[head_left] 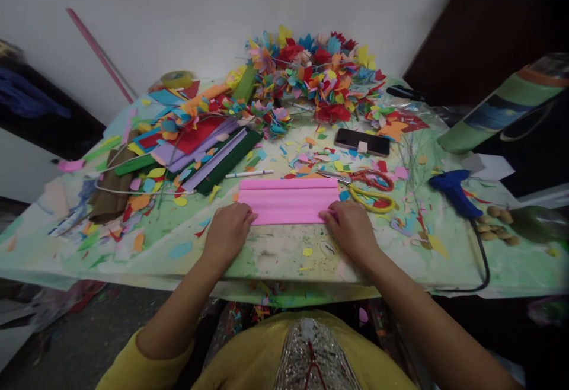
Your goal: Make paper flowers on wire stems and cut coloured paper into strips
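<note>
A folded strip of pink crepe paper (288, 200) lies flat across the table in front of me, with fold lines running along its length. My left hand (229, 227) pinches its near left corner between thumb and fingers. At the near right corner, my right hand (351, 227) grips the paper the same way. Scissors with red and yellow handles (371, 191) rest just beyond my right hand, their blades by the paper's far right corner. A white pen (249, 173) lies beyond the paper's far left edge.
Paper flowers (315, 76) are heaped against the wall. Folded coloured papers (195, 147) and brown paper (113, 182) lie left. A phone (362, 142), blue glue gun (456, 191) and green bottle (498, 108) are on the right. Paper scraps (180, 249) litter the table.
</note>
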Demonstrator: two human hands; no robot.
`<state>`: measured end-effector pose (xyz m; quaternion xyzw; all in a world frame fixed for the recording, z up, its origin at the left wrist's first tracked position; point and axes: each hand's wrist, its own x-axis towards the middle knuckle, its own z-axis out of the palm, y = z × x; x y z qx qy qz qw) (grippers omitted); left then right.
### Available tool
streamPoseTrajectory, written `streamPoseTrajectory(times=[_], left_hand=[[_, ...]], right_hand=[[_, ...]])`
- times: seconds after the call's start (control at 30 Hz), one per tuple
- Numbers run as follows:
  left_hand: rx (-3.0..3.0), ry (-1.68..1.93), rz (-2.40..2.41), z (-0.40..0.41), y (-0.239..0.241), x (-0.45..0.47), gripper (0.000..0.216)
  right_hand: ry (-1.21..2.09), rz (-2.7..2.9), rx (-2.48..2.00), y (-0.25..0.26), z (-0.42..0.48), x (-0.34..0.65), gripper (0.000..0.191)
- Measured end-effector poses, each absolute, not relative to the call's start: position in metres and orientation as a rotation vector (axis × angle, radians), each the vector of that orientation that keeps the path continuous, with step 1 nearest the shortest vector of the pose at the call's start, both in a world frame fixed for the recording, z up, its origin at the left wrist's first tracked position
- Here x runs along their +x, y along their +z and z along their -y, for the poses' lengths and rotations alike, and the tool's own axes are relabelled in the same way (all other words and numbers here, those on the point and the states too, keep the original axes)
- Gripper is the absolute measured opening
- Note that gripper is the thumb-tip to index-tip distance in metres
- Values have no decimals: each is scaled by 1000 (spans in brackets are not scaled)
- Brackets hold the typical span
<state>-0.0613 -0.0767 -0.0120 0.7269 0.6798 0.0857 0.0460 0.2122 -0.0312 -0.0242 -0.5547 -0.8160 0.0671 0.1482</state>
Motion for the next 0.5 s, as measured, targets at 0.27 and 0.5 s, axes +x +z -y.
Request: streamPoseTrajectory(times=[0.27, 0.5], left_hand=[[2286, 453, -2107, 82, -18, -59, 27], [2398, 377, -1492, 85, -31, -59, 49]], right_hand=[[89, 2393, -1636, -22, 33, 208, 28], [79, 2367, -1643, -25, 32, 209, 30]])
